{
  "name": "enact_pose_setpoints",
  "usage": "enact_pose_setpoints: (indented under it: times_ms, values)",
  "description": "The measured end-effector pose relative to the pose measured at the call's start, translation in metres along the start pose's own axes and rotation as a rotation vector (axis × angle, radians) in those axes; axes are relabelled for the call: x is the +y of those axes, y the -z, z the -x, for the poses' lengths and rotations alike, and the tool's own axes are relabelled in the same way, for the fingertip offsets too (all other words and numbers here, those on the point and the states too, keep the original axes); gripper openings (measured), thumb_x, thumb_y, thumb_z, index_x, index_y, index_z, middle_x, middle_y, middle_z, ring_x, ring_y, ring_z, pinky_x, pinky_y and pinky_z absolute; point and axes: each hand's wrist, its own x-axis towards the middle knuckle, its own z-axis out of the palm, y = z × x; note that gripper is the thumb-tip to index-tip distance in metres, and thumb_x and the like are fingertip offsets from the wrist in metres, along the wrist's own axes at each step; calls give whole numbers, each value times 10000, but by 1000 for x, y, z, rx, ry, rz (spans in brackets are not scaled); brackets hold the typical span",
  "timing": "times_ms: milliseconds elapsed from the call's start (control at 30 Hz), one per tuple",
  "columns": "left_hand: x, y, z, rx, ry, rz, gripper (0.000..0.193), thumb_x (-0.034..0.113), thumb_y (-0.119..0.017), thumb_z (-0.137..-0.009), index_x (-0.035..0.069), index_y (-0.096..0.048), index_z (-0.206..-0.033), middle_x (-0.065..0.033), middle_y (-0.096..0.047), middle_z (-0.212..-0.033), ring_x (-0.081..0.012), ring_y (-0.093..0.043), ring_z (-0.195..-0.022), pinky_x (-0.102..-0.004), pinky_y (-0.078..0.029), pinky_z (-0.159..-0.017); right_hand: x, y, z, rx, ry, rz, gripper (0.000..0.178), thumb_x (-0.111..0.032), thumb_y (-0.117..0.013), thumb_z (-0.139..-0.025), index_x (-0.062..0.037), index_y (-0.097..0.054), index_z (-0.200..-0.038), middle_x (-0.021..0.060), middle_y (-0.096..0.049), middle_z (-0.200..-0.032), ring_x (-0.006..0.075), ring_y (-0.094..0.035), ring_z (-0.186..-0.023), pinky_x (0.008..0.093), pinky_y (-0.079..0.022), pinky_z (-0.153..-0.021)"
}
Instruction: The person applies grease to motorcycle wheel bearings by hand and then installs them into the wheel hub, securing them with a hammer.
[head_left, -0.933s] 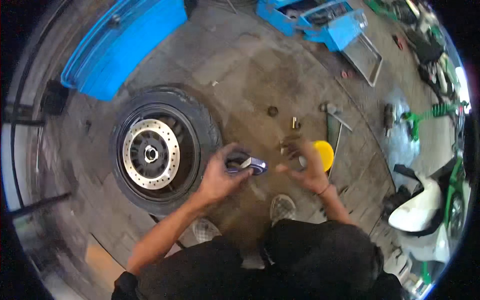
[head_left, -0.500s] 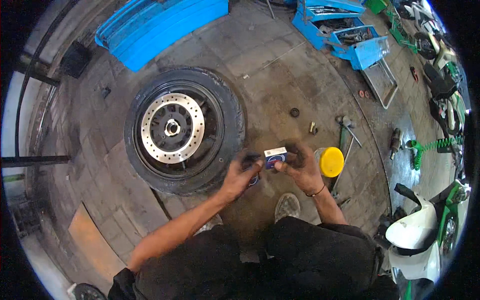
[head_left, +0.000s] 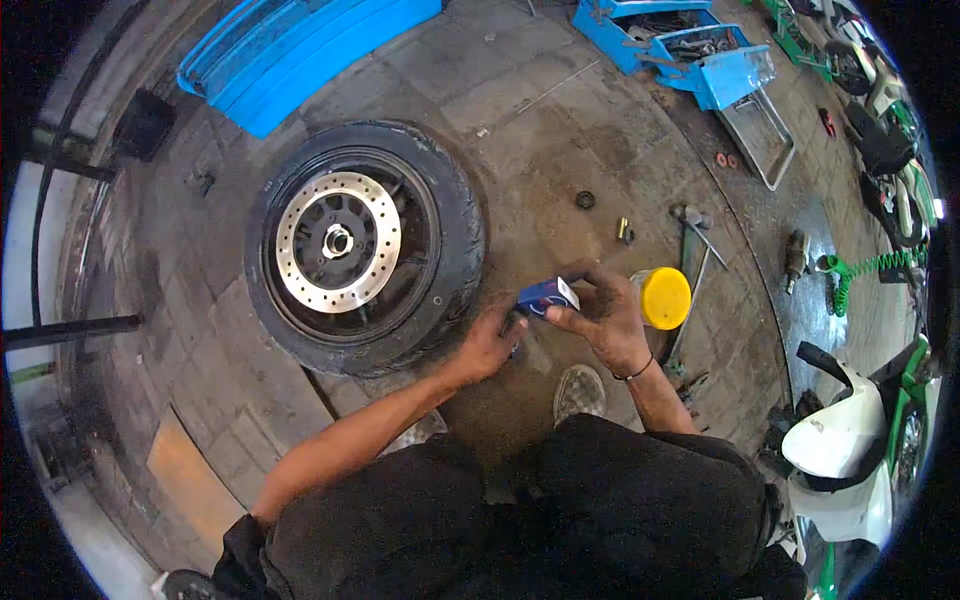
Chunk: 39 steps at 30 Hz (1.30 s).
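Mid-frame, our right hand [head_left: 615, 328] pinches a small blue-and-white cardboard box [head_left: 541, 297], likely light, best edge-held; we can't tell whether our left hand [head_left: 490, 346] grips.

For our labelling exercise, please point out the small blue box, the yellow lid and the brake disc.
Small blue box [head_left: 541, 296]: head view, on its blue side.
Yellow lid [head_left: 666, 298]: head view, middle of its top.
Brake disc [head_left: 386, 242]: head view, right side of its ring.

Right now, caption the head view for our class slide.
Right grip holding a small blue box, left grip beside it, near a wheel lying flat on the floor.
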Motion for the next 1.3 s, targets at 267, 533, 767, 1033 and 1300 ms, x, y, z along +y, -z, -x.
enact_pose_setpoints:
  times_ms: [267, 533, 767, 1033, 1300]
  values:
    - [108, 51, -8, 19, -46, 345, 308, 154, -736, -876, 10, -603, -1113, -61, -638, -1027, -123, -583, -975, -330, -491, -856, 0, 1, -7, 88, -53, 170, 372, -209, -847, -771, 22, -706, -1026, 86, -725, -898, 154, -674, -822, 297, -541, -774]
    - [121, 60, -5, 168, -390, -179, 302, 97, -765, -799, -21, -654, -1053, -149, -687, -950, -270, -677, -881, -359, -512, -821, -14, -3, -4, 66, 165, 419, 361, -168, -873, -690, 16, -708, -953, 100, -709, -858, 177, -665, -779, 315, -519, -715]
    - [141, 55, 3, 157, -363, -122, 199, 7, -748, -748, -13, -688, -936, -141, -647, -861, -301, -657, -793, -356, -506, -728, -29, -8, -1, 120, 451, 655, 362, -150, -902, -588, 11, -645, -785, 106, -629, -749, 214, -599, -699, 334, -459, -641]
    - [151, 48, 7, 270, -443, -124, 218, -52, -725, -708, -14, -692, -920, -141, -660, -829, -270, -665, -746, -335, -505, -686, -32, -5, 3, 180, 548, 691, 348, -118, -879, -576, -6, -602, -754, 128, -590, -720, 291, -587, -651, 367, -447, -594]
    - [158, 42, 12, 340, -412, -162, 149, -16, -725, -727, 5, -685, -869, -149, -649, -790, -283, -668, -722, -342, -504, -664, -17, -3, 8, 318, 563, 706, 332, -35, -837, -593, -9, -611, -835, 142, -595, -759, 330, -606, -704, 373, -468, -637]
